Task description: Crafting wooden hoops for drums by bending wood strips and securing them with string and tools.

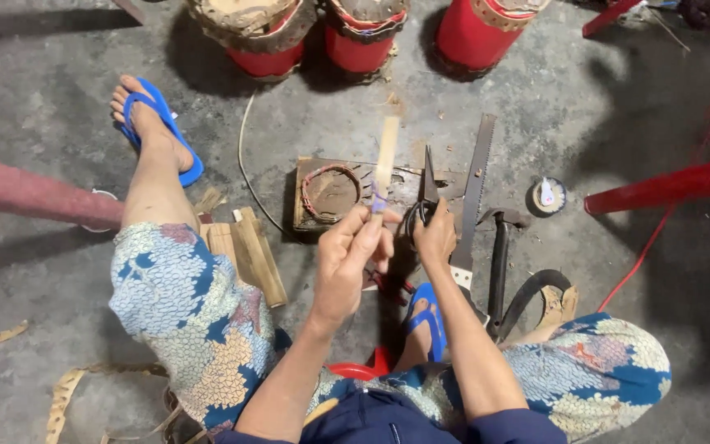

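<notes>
At frame centre, a pale flat strip (387,156) stands upright, pinched by the left hand (353,251); the right hand (435,234) grips dark scissors (427,185).

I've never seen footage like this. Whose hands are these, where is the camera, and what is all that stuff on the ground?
There is no machine here: a person sits low over a concrete floor, and the single camera is worn on their head, looking down at their own two hands. The left hand pinches a thin pale bamboo strip that points away from them. The right hand grips dark scissors with the blades pointing up beside the strip. Under the hands lies a worn wooden board. To its right lie a hand saw and a hammer. Cut wood pieces lie by the left leg, and red drum-like containers stand at the top. The feet wear blue sandals.
</notes>
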